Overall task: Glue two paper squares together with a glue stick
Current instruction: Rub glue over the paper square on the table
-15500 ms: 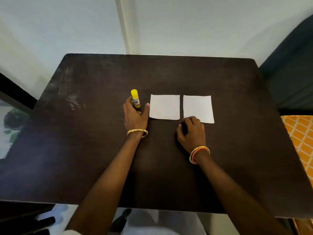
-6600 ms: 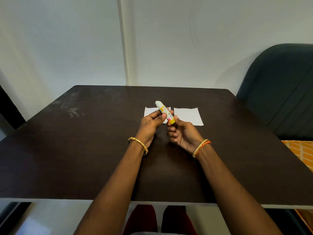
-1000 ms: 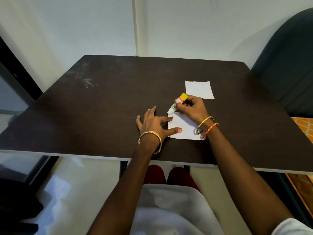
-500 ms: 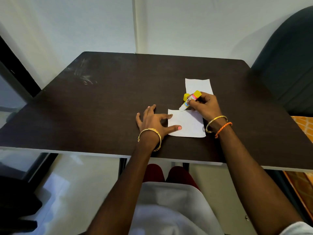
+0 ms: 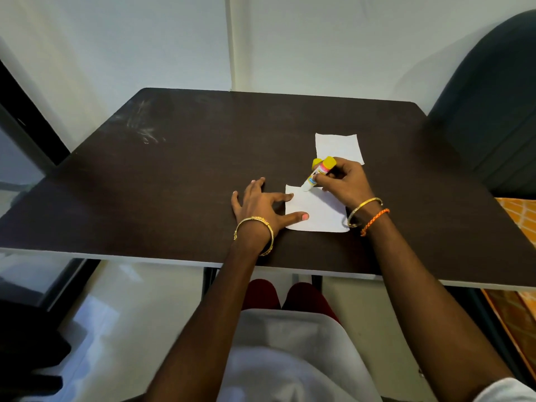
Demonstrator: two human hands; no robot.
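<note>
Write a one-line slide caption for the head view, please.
Right hand rubs glue stick on near paper; left hand pins it.

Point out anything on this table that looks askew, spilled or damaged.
Nothing is spilled or torn. The near paper square lies slightly askew to the table edge, pinned by the left hand. Pale scuffs mark the far left tabletop.

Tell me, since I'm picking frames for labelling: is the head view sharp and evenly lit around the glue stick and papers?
Head view: the glue stick and near paper are sharp enough; the far paper is bright but not blown out; a pale sheen crosses the table at far left; wide-angle bending curves the table's edges; the right hand casts a soft shadow.
</note>
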